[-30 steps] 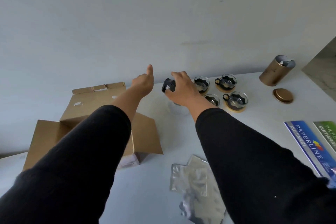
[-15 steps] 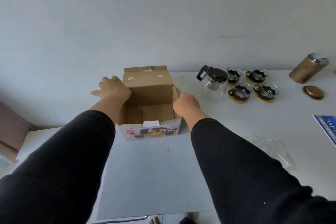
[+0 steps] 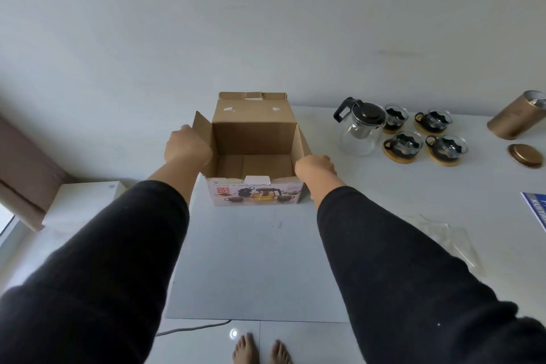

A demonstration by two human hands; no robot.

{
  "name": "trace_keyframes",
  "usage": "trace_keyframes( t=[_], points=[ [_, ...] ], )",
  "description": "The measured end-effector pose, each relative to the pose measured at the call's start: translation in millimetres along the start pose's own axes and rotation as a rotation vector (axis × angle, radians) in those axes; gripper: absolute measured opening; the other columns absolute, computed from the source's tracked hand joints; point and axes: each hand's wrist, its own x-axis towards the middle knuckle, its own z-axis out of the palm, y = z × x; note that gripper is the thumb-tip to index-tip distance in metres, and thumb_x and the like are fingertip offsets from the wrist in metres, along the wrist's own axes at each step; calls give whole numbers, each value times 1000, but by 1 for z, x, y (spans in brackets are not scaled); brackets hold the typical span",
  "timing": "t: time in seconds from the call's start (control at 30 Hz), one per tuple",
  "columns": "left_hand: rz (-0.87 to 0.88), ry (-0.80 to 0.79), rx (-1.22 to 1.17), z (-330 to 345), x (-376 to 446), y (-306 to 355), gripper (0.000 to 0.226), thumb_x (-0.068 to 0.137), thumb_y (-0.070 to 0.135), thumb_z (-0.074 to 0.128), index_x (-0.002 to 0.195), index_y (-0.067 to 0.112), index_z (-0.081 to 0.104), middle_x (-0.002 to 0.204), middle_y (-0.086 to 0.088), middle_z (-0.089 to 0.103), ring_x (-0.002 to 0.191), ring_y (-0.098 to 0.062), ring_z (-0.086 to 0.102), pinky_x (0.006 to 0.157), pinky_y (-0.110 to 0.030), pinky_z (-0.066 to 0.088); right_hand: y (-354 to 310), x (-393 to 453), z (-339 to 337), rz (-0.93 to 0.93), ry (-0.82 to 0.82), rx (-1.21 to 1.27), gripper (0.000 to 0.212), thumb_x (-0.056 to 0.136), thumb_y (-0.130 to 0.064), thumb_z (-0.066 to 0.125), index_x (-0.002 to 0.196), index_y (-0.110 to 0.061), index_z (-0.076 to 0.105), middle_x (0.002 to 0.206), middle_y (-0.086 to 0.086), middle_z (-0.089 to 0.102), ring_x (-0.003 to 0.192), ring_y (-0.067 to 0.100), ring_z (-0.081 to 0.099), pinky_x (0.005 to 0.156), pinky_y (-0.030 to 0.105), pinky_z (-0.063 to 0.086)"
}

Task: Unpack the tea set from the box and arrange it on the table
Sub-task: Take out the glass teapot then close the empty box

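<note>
Head view: your left hand (image 3: 187, 145) grips the box (image 3: 254, 154) left flap, right hand (image 3: 315, 168) curls on its right wall, steadying it. Box looks empty; teapot (image 3: 361, 130) and cups (image 3: 425, 136) sit arranged right.

Soft, even daylight fills the scene, cool and slightly dim, with no hard shadows on the table (image 3: 369, 216). A small bright glare spot sits on the glossy floor (image 3: 234, 333) (near the bottom edge). The wide-angle lens bends the sleeves (image 3: 103, 275) outward and stretches them at the lower corners. Detail is mildly soft throughout, most so on the far teapot (image 3: 359, 134).
</note>
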Motion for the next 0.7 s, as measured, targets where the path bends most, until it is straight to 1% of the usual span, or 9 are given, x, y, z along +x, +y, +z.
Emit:
trace_keyframes(
  t=[0.07,0.1,0.17,0.2,0.27,0.3,0.43,0.57,0.7],
  points=[
    [54,31,10,1,-4,0,48,84,-2,50,131,4,42,122,-22,54,114,-39,54,83,-41,50,0,-5,1,-32,-70,31,47,98,-19,41,141,-1,35,142,16,41,125,33,49,101,38,45],
    [80,39,14,2,-6,0,52,84,-4,50,134,6,40,122,-22,53,114,-39,54,82,-41,50,0,-6,1,-31,-70,30,46,98,-17,43,140,-2,38,141,15,43,119,32,52,98,34,46],
    [121,45,5,4,-11,-1,56,86,-5,48,138,11,38,122,-22,54,112,-39,55,80,-41,50,2,-12,-2,43,-46,78,43,95,-14,51,137,-4,44,135,11,49,100,28,59,83,28,46],
    [144,44,2,4,-13,-1,57,87,-6,47,139,12,37,121,-22,54,111,-39,56,79,-41,51,3,-13,-2,58,-29,135,44,95,-14,52,137,-3,42,136,12,49,105,29,59,83,27,45],
    [189,34,-7,5,-17,-3,56,88,-6,44,140,14,38,120,-22,55,108,-40,58,80,-42,52,0,-16,-2,27,-12,281,51,98,-16,44,144,-3,30,146,16,40,128,32,47,100,33,41],
    [208,25,-10,5,-17,-4,54,90,-5,43,140,15,39,119,-22,56,107,-40,58,80,-42,52,0,-17,-3,5,15,332,53,98,-16,42,146,-3,24,147,18,37,132,33,43,104,36,39],
    [288,-30,-11,5,-16,-8,53,91,-2,41,140,16,37,116,-21,56,101,-38,59,75,-39,51,-4,-36,-10,-10,196,477,48,99,-15,40,141,-6,19,136,23,48,115,37,56,82,36,46],
    [346,-128,-15,6,-16,-14,56,96,12,42,148,19,22,118,-20,57,99,-35,59,72,-36,49,-9,-61,-9,-126,307,463,38,98,-10,37,134,-4,25,130,24,54,112,39,59,78,34,44],
    [456,-246,59,6,-20,-17,77,94,43,50,153,18,6,131,-20,54,119,-37,53,90,-40,47,-13,-71,1,-293,247,305,32,97,-8,38,130,-7,33,123,19,58,95,33,60,64,30,43]
  ],
)
